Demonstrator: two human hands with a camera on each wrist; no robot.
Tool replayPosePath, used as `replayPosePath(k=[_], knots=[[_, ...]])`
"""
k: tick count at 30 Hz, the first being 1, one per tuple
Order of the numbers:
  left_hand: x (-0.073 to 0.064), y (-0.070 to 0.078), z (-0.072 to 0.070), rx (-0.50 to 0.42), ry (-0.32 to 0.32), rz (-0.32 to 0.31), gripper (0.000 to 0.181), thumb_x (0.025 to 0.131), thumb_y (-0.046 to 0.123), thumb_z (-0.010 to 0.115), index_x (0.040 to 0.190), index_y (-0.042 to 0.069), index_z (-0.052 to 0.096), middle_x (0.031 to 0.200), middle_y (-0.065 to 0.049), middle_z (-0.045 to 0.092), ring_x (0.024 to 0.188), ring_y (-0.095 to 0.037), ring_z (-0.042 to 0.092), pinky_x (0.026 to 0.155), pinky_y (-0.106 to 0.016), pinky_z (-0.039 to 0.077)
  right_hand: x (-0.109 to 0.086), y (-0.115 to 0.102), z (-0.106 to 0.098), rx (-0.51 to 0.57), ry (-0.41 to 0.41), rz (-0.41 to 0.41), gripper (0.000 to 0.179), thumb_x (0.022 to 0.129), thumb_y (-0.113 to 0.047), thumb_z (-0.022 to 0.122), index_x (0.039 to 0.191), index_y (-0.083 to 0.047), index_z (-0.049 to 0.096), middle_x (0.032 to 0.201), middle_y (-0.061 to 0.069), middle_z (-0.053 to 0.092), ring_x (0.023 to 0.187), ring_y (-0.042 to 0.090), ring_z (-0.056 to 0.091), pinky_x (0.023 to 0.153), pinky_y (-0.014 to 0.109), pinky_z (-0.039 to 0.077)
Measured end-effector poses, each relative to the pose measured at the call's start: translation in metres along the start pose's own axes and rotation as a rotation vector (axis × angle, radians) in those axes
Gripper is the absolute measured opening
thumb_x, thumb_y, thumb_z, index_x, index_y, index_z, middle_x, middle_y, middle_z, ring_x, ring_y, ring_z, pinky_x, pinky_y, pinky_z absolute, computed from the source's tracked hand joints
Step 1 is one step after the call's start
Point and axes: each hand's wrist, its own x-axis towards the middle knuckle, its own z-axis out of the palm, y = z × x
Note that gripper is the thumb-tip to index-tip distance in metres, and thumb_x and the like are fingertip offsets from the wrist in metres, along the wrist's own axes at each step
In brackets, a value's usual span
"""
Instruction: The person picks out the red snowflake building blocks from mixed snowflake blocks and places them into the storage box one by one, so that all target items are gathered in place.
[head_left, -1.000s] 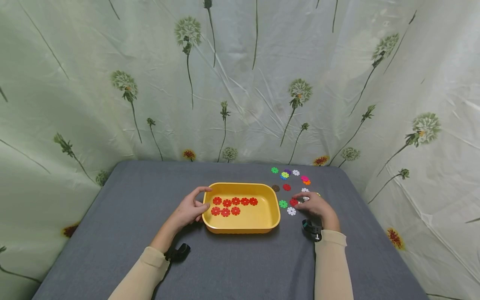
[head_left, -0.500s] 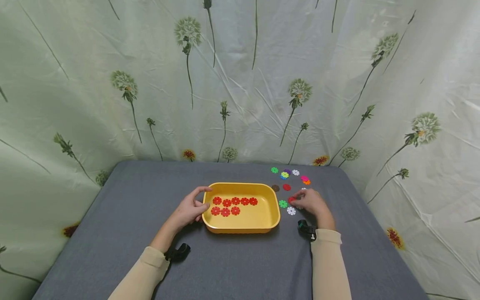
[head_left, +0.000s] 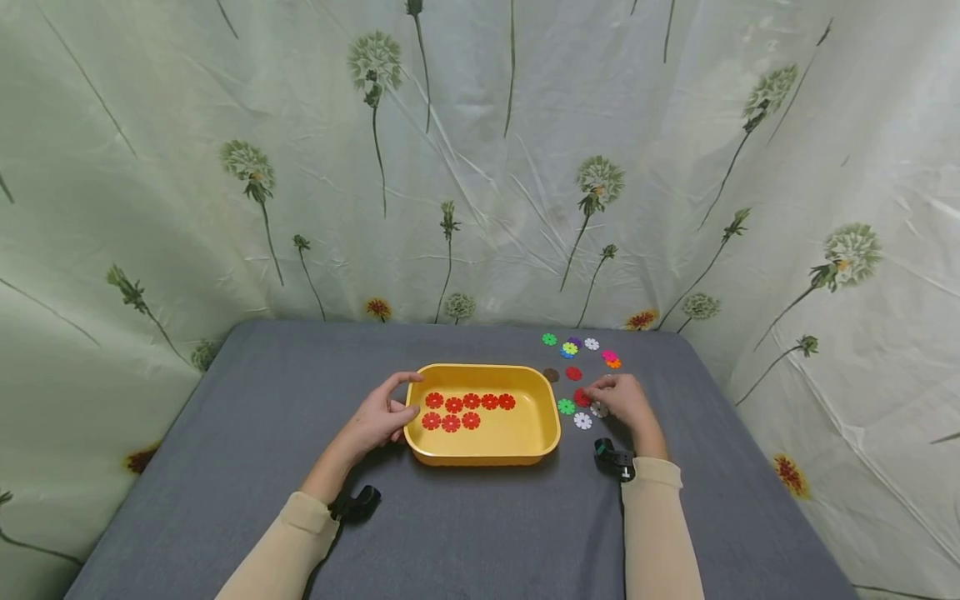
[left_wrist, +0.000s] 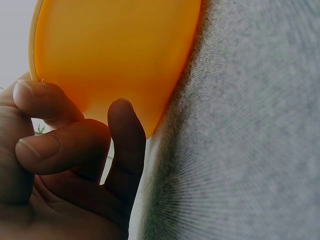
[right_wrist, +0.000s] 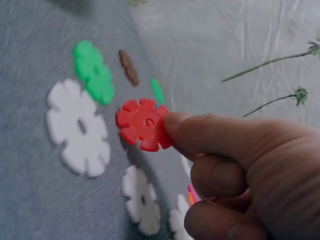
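A yellow plastic basin (head_left: 480,460) stands on the grey table, holding several red flower-shaped discs (head_left: 451,423) in two rows. My left hand (head_left: 377,415) grips its left rim, thumb over the inside and the other fingers along the outer wall; the left wrist view shows them against the orange-looking side (left_wrist: 120,55). Right of the basin, my right hand (head_left: 626,404) pinches a notched red flower disc (right_wrist: 142,125) at its edge between thumb and index finger. That disc is off the table, just above the white discs (right_wrist: 79,127). The fingers hide part of its edge.
Loose discs lie right of the basin: a green disc (head_left: 566,407), a brown disc (head_left: 551,375), another red disc (head_left: 573,373), and several more toward the back, some overlapping. A floral curtain (head_left: 480,167) hangs behind the table.
My right hand has taken hold of the red disc and lifted it, shifting slightly left. A white disc beneath it shows more now. The left hand and basin have stayed in place.
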Motion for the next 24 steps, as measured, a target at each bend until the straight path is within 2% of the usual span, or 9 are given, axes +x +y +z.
replayPosePath(k=[6, 12, 16, 19, 22, 24], knots=[[0.0, 0.0, 0.0, 0.0, -0.002, -0.003, 0.052, 0.101, 0.018, 0.068, 0.149, 0.024, 0.049, 0.056, 0.0, 0.058, 0.045, -0.015, 0.047, 0.042, -0.026, 0.034, -0.002, -0.008, -0.005, 0.059, 0.017, -0.034, 0.032, 0.098, -0.027, 0.072, 0.11, 0.002, 0.079, 0.099, 0.013, 0.077, 0.076, 0.017, 0.055, 0.065, 0.029, 0.047], [0.0, 0.001, 0.0, -0.012, -0.006, -0.001, 0.052, 0.101, 0.017, 0.067, 0.149, 0.024, 0.048, 0.055, 0.0, 0.058, 0.044, -0.015, 0.045, 0.042, -0.025, 0.034, -0.01, -0.027, -0.011, 0.097, 0.024, -0.105, 0.034, 0.099, -0.027, 0.072, 0.11, 0.005, 0.078, 0.099, 0.022, 0.077, 0.072, 0.016, 0.051, 0.062, 0.028, 0.043], [0.0, 0.001, 0.0, -0.02, -0.009, 0.0, 0.053, 0.101, 0.016, 0.067, 0.15, 0.024, 0.048, 0.055, 0.0, 0.057, 0.044, -0.014, 0.044, 0.042, -0.025, 0.033, -0.015, -0.038, -0.012, 0.115, 0.022, -0.149, 0.035, 0.099, -0.032, 0.074, 0.109, 0.001, 0.079, 0.107, 0.022, 0.078, 0.079, 0.015, 0.054, 0.067, 0.028, 0.045], [-0.001, 0.001, 0.0, -0.019, -0.011, 0.006, 0.053, 0.101, 0.016, 0.067, 0.15, 0.024, 0.048, 0.054, 0.0, 0.057, 0.044, -0.014, 0.044, 0.042, -0.025, 0.034, -0.018, -0.049, -0.01, 0.166, 0.007, -0.156, 0.034, 0.099, -0.032, 0.075, 0.109, 0.0, 0.079, 0.09, 0.015, 0.076, 0.068, 0.013, 0.049, 0.061, 0.026, 0.041], [-0.001, 0.001, 0.0, -0.017, -0.011, 0.01, 0.053, 0.101, 0.016, 0.067, 0.15, 0.024, 0.048, 0.054, 0.0, 0.057, 0.044, -0.015, 0.044, 0.042, -0.025, 0.034, -0.022, -0.061, -0.007, 0.228, -0.022, -0.165, 0.034, 0.099, -0.031, 0.075, 0.109, 0.001, 0.078, 0.068, 0.002, 0.06, 0.057, 0.012, 0.039, 0.054, 0.025, 0.035], [-0.001, 0.001, 0.0, -0.015, -0.01, 0.007, 0.053, 0.101, 0.017, 0.067, 0.15, 0.024, 0.048, 0.054, 0.0, 0.057, 0.044, -0.014, 0.044, 0.042, -0.025, 0.034, -0.024, -0.07, -0.003, 0.259, -0.039, -0.167, 0.033, 0.099, -0.031, 0.076, 0.11, 0.001, 0.078, 0.064, -0.003, 0.051, 0.053, 0.012, 0.034, 0.053, 0.025, 0.032]])
